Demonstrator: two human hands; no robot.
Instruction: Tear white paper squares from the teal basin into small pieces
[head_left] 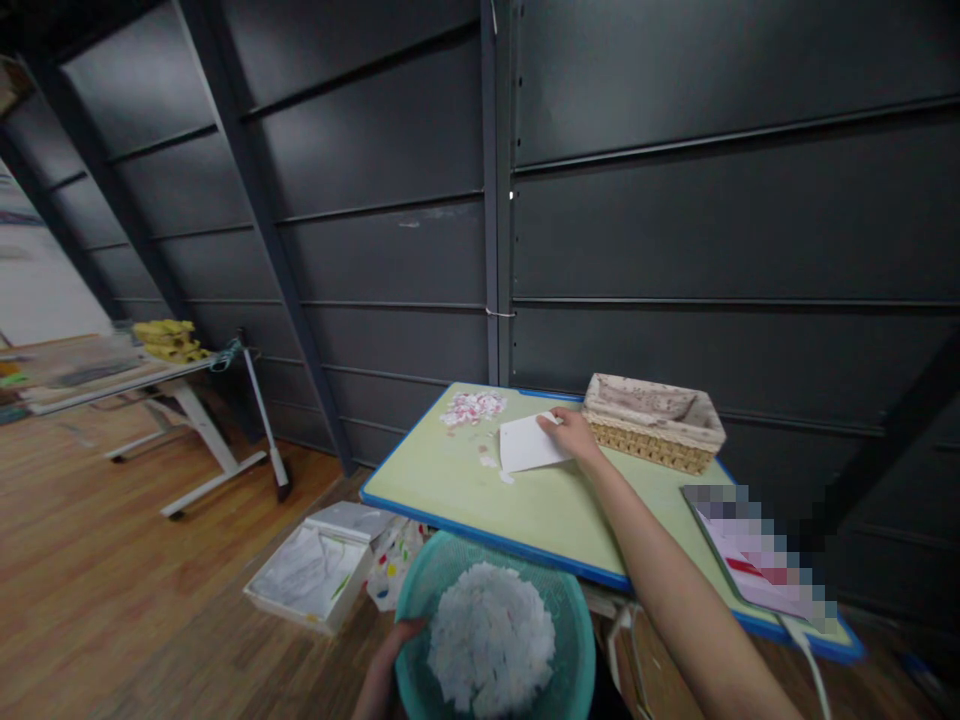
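Over the pale green tabletop [547, 510], my right hand [574, 432] pinches a stiff white card [525, 446] by its right edge. Left of and below the card lie small pale scraps [487, 457]. A heap of red-and-white bits [474, 407] sits near the far left corner. Below the table's front edge, my left hand [394, 645] is closed on the left rim of a teal mesh plastic basket [577, 630]. White paper-like pieces [491, 640] are piled inside it. The fingers of my left hand are partly hidden by the rim.
A cloth-lined woven basket [660, 455] stands at the table's back right, with a pixelated flat device [750, 560] in front. On the floor at left is an open white box [304, 580] beside a patterned bag [394, 560]. Another table [187, 375] stands farther left, by the dark panelled wall [375, 250].
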